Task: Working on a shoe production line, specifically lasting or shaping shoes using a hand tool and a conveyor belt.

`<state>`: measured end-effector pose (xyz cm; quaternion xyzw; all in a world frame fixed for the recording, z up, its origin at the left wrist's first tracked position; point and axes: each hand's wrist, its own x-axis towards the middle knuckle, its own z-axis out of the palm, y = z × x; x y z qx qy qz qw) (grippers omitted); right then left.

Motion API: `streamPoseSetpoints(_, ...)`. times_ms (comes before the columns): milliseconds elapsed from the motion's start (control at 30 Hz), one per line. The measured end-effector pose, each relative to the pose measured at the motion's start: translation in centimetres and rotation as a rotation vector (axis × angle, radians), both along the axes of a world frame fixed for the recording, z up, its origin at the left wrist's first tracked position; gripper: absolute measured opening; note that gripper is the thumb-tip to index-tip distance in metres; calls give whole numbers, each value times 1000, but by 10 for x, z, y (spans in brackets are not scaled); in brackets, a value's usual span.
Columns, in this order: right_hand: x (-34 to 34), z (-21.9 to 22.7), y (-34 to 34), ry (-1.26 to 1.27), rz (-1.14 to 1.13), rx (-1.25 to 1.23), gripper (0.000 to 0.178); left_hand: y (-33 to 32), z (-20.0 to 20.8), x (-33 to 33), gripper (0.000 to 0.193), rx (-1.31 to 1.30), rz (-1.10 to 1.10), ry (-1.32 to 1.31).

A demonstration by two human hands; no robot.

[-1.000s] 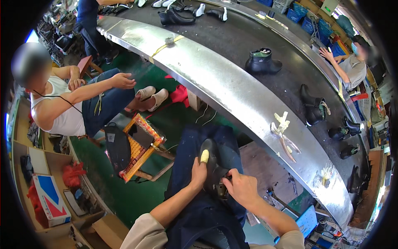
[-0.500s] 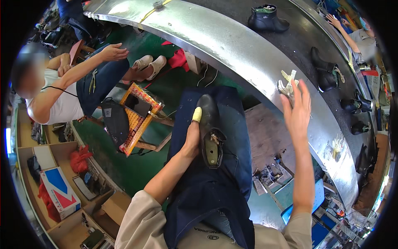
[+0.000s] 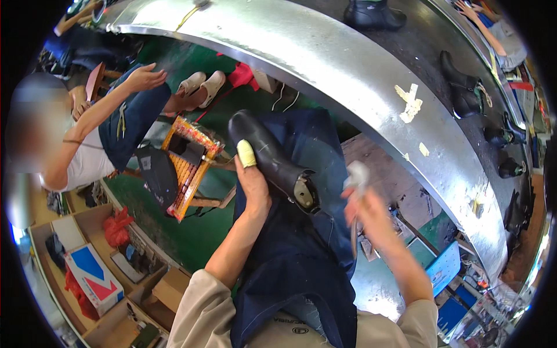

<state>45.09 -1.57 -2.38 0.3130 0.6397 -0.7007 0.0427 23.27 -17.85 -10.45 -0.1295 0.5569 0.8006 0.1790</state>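
My left hand [image 3: 253,185], its thumb wrapped in yellow tape, grips a black boot [image 3: 262,142] over my lap. The boot slants, its toe up to the left and its opening down to the right, where a greenish insole [image 3: 303,194] with a hole shows. Right of the boot and apart from it, my right hand [image 3: 370,214] is closed around a silvery metal hand tool [image 3: 357,176]. Motion smears the tool's head, so its exact kind is unclear. A dark blue apron [image 3: 284,249] covers my lap beneath the boot.
A curved metal bench edge [image 3: 325,64] runs ahead and rightward, with yellowish tape scraps [image 3: 409,103] stuck on it. Beyond, several black boots [image 3: 464,93] stand on a dark belt. At left sit a person [image 3: 87,145], a stool [image 3: 188,153] with a phone, and wooden bins [image 3: 136,278].
My right hand has come back from the bench edge toward my lap, bringing the metal tool from there. The boot has turned, its toe swinging left and its opening right.
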Motion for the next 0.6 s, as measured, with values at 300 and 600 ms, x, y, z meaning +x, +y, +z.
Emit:
streamPoseSetpoints(300, -43, 49, -26, -126, 301, -597, 45, -9, -10, 3, 59, -30, -59, 56)
streamPoseSetpoints(600, -35, 33, -19, -183, 332, -798, 51, -18, -32, 25, 54, -370, -144, 304)
